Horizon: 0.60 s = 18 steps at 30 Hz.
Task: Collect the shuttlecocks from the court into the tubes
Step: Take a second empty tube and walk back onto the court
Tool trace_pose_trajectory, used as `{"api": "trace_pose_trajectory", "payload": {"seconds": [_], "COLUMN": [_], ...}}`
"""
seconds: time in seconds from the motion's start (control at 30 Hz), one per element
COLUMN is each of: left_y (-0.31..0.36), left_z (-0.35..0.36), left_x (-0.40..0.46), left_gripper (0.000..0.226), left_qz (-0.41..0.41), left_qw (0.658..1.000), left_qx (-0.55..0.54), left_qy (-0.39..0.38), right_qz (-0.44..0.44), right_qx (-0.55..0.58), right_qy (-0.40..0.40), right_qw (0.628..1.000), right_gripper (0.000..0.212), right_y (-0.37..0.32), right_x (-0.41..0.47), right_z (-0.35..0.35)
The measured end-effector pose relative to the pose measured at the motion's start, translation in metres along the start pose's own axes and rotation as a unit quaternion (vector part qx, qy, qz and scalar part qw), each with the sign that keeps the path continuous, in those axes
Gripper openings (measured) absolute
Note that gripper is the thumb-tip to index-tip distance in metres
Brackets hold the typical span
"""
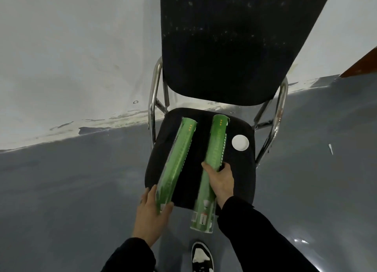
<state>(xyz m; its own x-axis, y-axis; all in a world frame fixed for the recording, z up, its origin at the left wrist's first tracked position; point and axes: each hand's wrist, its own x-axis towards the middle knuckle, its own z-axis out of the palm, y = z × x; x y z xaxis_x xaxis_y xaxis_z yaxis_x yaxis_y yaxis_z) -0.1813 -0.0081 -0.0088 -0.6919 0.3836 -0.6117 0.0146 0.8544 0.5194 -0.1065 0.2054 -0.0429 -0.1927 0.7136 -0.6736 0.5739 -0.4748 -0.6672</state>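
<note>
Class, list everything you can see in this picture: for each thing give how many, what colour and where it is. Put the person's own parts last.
Shuttlecock tubes: 2, green; left tube and right tube lie side by side on the chair seat, near ends past its front edge.
Tube cap: 1, white, round, on the seat right of the tubes.
Chair: 1, black padding, chrome frame, against the wall.
Floor: grey.
Wall: white, scuffed at the base.
White scrap: 1, on the floor right of the chair.
Shoe: 1, black and white, bottom edge.
Left hand: grips the left tube's near end.
Right hand: grips the right tube.
Sleeves: 2, black.
</note>
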Motion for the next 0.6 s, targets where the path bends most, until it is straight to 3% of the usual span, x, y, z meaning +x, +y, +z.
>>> {"api": "trace_pose_trajectory", "payload": {"seconds": [0.2, 0.3, 0.37, 0.43, 0.53, 0.6], "left_y": [-0.024, -0.029, -0.029, -0.027, -0.025, -0.025], "left_z": [0.026, 0.028, 0.027, 0.025, 0.023, 0.021], "left_x": [0.031, 0.034, 0.034, 0.032, 0.03, 0.028], "left_gripper": [0.109, 0.114, 0.112, 0.111, 0.11, 0.109], "left_qz": [-0.013, -0.02, -0.024, -0.025, -0.025, -0.021], "left_qw": [0.999, 0.997, 0.997, 0.998, 0.999, 0.999], "left_qx": [0.039, 0.073, 0.07, 0.055, 0.034, 0.025], "left_qy": [-0.021, -0.03, -0.028, -0.029, -0.029, -0.028], "right_qz": [-0.063, -0.058, -0.059, -0.085, -0.166, -0.199], "right_qx": [-0.1, -0.11, -0.096, -0.11, -0.222, -0.303], "right_qy": [0.013, 0.016, 0.046, 0.094, 0.183, 0.164], "right_qw": [0.993, 0.992, 0.993, 0.986, 0.943, 0.917], "right_gripper": [0.096, 0.104, 0.098, 0.077, 0.051, 0.053], "right_y": [0.006, 0.006, 0.0, -0.007, -0.016, -0.017], "right_x": [0.027, 0.029, 0.03, 0.037, 0.056, 0.074], "right_z": [0.018, 0.018, 0.013, 0.004, -0.013, -0.024]}}
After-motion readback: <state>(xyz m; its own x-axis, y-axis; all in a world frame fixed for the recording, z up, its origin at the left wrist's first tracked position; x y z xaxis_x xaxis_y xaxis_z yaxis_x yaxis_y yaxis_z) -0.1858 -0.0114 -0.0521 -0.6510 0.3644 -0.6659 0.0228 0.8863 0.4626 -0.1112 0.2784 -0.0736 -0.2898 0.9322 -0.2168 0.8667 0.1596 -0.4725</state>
